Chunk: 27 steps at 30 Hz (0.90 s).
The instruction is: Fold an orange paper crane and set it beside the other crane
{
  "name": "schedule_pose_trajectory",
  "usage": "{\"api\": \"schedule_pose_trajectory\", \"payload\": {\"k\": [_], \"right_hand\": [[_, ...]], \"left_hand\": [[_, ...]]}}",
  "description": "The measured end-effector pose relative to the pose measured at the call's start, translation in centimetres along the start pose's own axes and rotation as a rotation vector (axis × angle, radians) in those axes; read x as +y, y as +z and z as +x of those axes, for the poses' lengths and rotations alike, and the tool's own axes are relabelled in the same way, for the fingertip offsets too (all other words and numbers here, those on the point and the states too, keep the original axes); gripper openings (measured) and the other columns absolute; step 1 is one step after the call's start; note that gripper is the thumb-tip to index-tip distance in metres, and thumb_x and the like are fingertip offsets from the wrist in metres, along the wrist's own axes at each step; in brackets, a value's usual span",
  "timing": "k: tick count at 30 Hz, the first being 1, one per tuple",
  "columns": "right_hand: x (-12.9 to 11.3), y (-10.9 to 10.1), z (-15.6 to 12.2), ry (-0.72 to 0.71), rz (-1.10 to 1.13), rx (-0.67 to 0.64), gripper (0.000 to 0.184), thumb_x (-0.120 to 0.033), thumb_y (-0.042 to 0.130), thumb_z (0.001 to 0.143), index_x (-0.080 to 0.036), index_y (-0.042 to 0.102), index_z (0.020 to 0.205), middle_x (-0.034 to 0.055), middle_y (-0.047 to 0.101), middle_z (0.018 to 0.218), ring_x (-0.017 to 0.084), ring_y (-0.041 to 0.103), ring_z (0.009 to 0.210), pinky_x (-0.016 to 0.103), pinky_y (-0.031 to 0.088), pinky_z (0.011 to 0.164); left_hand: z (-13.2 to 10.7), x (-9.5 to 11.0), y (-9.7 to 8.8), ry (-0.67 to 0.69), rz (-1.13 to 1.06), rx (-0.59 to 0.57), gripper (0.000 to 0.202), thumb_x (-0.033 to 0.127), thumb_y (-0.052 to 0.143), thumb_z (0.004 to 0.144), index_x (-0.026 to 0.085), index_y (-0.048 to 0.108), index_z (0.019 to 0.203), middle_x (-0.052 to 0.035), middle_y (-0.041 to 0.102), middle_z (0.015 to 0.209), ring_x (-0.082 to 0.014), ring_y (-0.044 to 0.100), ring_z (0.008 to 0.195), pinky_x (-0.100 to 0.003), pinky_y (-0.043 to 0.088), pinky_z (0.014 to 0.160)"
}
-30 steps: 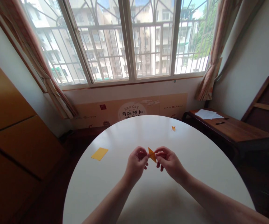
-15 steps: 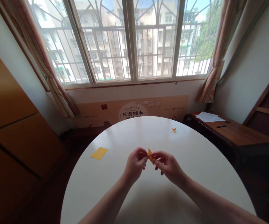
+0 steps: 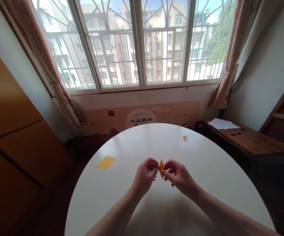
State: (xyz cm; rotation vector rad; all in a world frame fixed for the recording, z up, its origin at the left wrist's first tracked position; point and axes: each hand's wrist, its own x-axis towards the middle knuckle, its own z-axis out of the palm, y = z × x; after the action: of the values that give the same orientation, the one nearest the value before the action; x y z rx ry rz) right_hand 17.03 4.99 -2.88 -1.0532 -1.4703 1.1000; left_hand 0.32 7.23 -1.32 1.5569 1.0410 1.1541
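Note:
A small folded piece of orange paper, shaped like a narrow diamond, is held up between both hands above the table. My left hand pinches its left edge with thumb and fingertips. On the other side, my right hand grips the right edge, thumb in front. Part of the paper is hidden behind the fingers. To the left on the table lies a flat yellow sheet of paper. Farther back on the right sits a small folded orange paper figure.
The round white table spreads out below my arms. At the right stands a wooden bench with white papers and a small dark item on it. Wooden cabinets are at the left, and a barred window is ahead.
The folded orange paper has turned from slanted to nearly upright, with its broad face more in view. Both hands have shifted slightly, still holding it.

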Motion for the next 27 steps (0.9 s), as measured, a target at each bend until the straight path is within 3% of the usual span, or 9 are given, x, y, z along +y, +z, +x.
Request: {"api": "schedule_pose_trajectory", "payload": {"k": [12, 22, 27], "right_hand": [[-0.54, 0.18, 0.12, 0.111, 0.221, 0.008, 0.046, -0.045, 0.075, 0.076, -0.018, 0.052, 0.105, 0.0026, 0.07, 0.078, 0.017, 0.067, 0.062, 0.018, 0.044, 0.037], [-0.55, 0.11, -0.14, 0.146, 0.252, 0.038, 0.046, -0.043, 0.078, 0.074, -0.018, 0.054, 0.103, 0.002, 0.071, 0.072, 0.018, 0.067, 0.062, 0.02, 0.044, 0.041], [-0.74, 0.1, -0.12, 0.149, 0.256, 0.028, 0.046, -0.043, 0.078, 0.074, -0.019, 0.055, 0.106, 0.0017, 0.071, 0.072, 0.017, 0.065, 0.06, 0.021, 0.044, 0.042]], "left_hand": [[0.06, -0.23, -0.08, 0.05, 0.028, 0.046, 0.006, 0.021, 0.061, 0.075, 0.016, 0.06, 0.08, 0.0017, 0.06, 0.062, -0.0098, 0.052, 0.046, -0.019, 0.045, 0.04], [-0.46, 0.43, -0.1, 0.203, 0.202, -0.019, 0.019, 0.016, 0.061, 0.08, 0.017, 0.074, 0.093, -0.0062, 0.076, 0.084, -0.0129, 0.06, 0.06, -0.022, 0.049, 0.052], [-0.35, 0.47, -0.08, 0.233, 0.234, -0.025, 0.015, 0.011, 0.064, 0.076, 0.018, 0.075, 0.082, -0.0044, 0.075, 0.079, -0.0138, 0.061, 0.062, -0.022, 0.047, 0.055]]}}
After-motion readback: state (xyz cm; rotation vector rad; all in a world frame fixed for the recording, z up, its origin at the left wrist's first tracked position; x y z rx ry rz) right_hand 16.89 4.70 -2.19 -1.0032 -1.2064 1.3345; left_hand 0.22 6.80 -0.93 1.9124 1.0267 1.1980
